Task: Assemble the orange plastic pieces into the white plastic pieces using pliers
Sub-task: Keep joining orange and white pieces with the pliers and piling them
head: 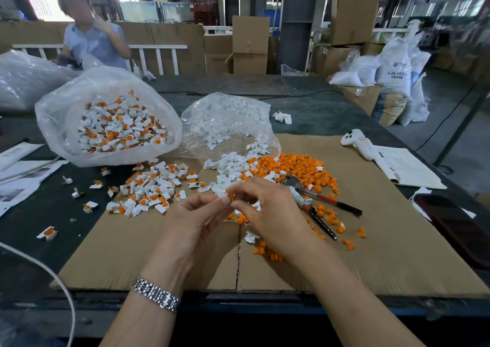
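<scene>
Right now the step in hand looks like the hand-fit: the left hand (197, 216) pinches a white piece (221, 194) at its fingertips, while the right hand (267, 208) pinches an orange piece (230, 197) and holds it against the white one, at the centre of the frame. The pliers (313, 200) lie untouched just right of the right hand, on the cardboard sheet (397, 240) covering the counter. Loose orange pieces (297, 165) and white pieces (233, 165) are heaped beyond the hands; finished pairs (153, 187) sit centre left, more in a plastic bag (106, 118) at upper left. Next, presumably, the right hand must let go and take up the pliers to squeeze the pair home.
</scene>
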Tool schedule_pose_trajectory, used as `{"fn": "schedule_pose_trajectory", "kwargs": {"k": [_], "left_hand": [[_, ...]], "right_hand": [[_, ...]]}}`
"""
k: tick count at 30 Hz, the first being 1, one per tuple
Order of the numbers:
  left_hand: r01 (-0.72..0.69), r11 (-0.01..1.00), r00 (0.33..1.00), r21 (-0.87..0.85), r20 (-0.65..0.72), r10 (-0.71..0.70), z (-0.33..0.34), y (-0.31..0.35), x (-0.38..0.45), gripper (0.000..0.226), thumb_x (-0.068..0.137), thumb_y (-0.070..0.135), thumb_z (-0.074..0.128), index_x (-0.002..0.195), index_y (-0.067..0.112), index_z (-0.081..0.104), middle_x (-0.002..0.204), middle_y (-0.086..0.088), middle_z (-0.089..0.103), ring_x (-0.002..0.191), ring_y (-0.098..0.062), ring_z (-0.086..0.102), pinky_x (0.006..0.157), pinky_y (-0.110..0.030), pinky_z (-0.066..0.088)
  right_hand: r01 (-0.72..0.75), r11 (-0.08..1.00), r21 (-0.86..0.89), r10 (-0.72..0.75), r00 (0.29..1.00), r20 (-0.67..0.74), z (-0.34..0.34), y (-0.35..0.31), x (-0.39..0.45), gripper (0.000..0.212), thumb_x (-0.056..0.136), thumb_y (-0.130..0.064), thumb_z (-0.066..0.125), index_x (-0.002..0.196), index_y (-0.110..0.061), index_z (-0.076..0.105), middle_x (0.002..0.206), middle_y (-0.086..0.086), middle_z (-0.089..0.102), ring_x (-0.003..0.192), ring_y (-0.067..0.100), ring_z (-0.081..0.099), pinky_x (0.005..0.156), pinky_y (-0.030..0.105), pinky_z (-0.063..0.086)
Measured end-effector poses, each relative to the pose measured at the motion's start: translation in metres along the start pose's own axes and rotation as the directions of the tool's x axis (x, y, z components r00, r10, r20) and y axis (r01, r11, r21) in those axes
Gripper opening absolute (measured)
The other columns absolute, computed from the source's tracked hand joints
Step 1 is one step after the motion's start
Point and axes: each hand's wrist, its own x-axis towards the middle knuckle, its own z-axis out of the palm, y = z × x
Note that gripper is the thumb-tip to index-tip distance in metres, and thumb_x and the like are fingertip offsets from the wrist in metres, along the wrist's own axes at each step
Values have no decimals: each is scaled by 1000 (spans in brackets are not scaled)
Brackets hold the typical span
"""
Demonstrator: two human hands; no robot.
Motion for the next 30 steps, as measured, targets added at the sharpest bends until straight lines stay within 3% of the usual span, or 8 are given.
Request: {"fn": "schedule_pose_trajectory", "kwargs": {"k": [4, 6, 9, 14, 16, 20, 23, 30], "left_hand": [[45, 998, 999, -40, -22, -45, -1, -2, 5, 21, 61, 7, 89, 79, 2, 80, 103, -26, 76, 100, -34, 76, 78, -26, 62], [77, 994, 996, -71, -37, -80, -2, -2, 6, 20, 58, 6, 90, 76, 6, 81, 103, -25, 77, 99, -33, 77, 74, -26, 62], [106, 993, 991, -61, -81, -111, -3, -2, 7, 23, 53, 9, 92, 74, 12, 83, 99, -21, 78, 90, -29, 79, 67, -26, 62], [137, 988, 987, -70, -79, -143, 3, -2, 7, 37, 55, 11, 91, 89, 6, 78, 93, -19, 78, 79, -25, 78, 56, -23, 61], [126, 988, 988, -86, -77, -132, 5, -1, 7, 39, 59, 10, 88, 95, 5, 73, 90, -16, 78, 76, -23, 78, 54, -21, 59], [113, 989, 991, -92, -68, -120, 2, 2, 8, 11, 62, 10, 86, 71, 16, 81, 89, -14, 78, 75, -21, 78, 52, -20, 58], [131, 982, 988, -138, -65, -141, 0, 3, 12, 11, 65, 7, 85, 70, 15, 79, 87, -15, 77, 74, -22, 77, 51, -21, 57], [77, 989, 997, -128, 8, -77, 4, 6, 18, 21, 75, 10, 82, 93, 7, 72, 88, -9, 76, 79, -19, 76, 57, -20, 58]], "right_hand": [[-146, 985, 89, 148, 989, -20, -11, 16, 1, 27, 92, -28, 71, 119, -26, 68, 99, -15, 66, 91, 0, 63, 87, 22, 55], [-306, 943, -132, 303, 952, -43, -23, 39, 5, 31, 95, -38, 65, 122, -24, 63, 107, -9, 63, 95, 3, 60, 88, 26, 54], [-488, 672, -557, 570, 821, -32, -40, 72, 5, 45, 94, -52, 60, 118, -13, 58, 121, 9, 56, 111, 26, 53, 97, 46, 47], [-429, 568, -703, 634, 772, 40, -43, 90, 4, 44, 91, -51, 65, 115, -15, 56, 124, 10, 51, 119, 31, 50, 100, 49, 43], [-423, 565, -708, 638, 769, 50, -43, 89, 7, 37, 94, -49, 62, 108, -16, 53, 118, 9, 54, 115, 30, 52, 99, 48, 44], [-447, 593, -670, 621, 783, 27, -47, 86, 11, 30, 97, -42, 55, 100, -13, 55, 106, 10, 59, 100, 29, 58, 91, 44, 49], [-518, 726, -453, 575, 818, -14, -58, 69, 15, 21, 99, -31, 51, 93, -12, 56, 88, 8, 60, 76, 22, 57, 62, 36, 46], [-448, 883, -142, 451, 720, 527, -64, 0, 20, 30, 103, -31, 50, 79, -15, 53, 74, 7, 51, 66, 21, 46, 61, 37, 38]]}}
